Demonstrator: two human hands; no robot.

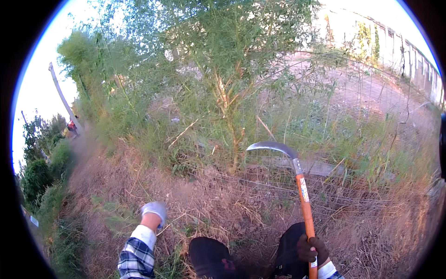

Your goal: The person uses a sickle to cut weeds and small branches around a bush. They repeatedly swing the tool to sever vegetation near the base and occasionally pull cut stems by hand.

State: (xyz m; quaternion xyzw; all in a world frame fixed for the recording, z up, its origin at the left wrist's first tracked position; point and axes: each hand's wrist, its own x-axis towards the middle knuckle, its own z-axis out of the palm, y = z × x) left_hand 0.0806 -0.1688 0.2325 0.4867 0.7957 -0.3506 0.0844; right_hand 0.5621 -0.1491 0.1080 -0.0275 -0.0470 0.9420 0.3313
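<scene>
My right hand [313,248], in a dark brown glove, grips the orange wooden handle [306,212] of a sickle low down. The curved steel blade [273,145] points up and to the left, in front of the base of a leafy shrub [230,115]. Pale, torn wood shows on the shrub's stem [221,87]. On the left, my left hand [154,211] wears a whitish glove and hangs over dry grass. Its fingers are turned away and blurred, so whether it holds anything is unclear. Blurred green sprigs [116,213] are beside it.
A wire mesh fence [275,186] runs across behind the blade, with a grey plank or beam [320,167] at its foot. A leaning pole [62,94] and a distant person [71,125] are at far left. A long building [414,59] stands beyond bare ground at upper right.
</scene>
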